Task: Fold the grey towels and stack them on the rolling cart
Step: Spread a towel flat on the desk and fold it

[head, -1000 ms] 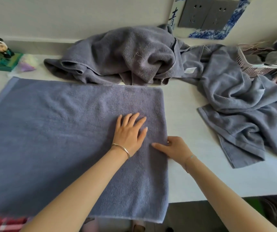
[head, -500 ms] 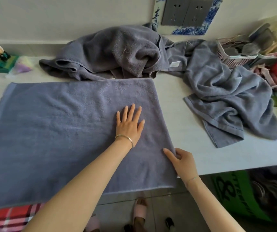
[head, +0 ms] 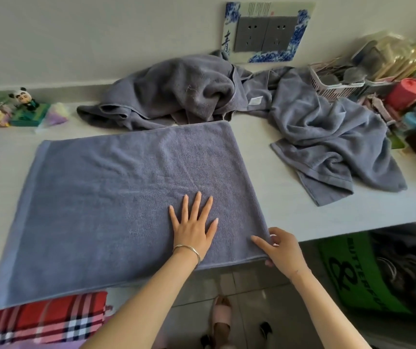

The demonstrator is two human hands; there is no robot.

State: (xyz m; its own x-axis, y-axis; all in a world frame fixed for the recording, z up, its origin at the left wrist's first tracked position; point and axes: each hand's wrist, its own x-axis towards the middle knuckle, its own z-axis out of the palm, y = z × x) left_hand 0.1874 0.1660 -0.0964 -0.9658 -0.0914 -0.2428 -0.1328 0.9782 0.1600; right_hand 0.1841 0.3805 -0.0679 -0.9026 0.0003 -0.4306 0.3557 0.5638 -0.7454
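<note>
l grip point(head: 193, 230) flat (r grip point(head: 283, 250): towel point(head: 116, 197))

Grey towel point(head: 116, 197), red-plaid cloth point(head: 48, 321)

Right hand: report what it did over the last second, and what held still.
The right hand slid toward the person along the right edge of the spread grey towel and now pinches its near right corner. The left hand stays pressed flat on the towel; the crumpled towels behind have not moved.
</note>
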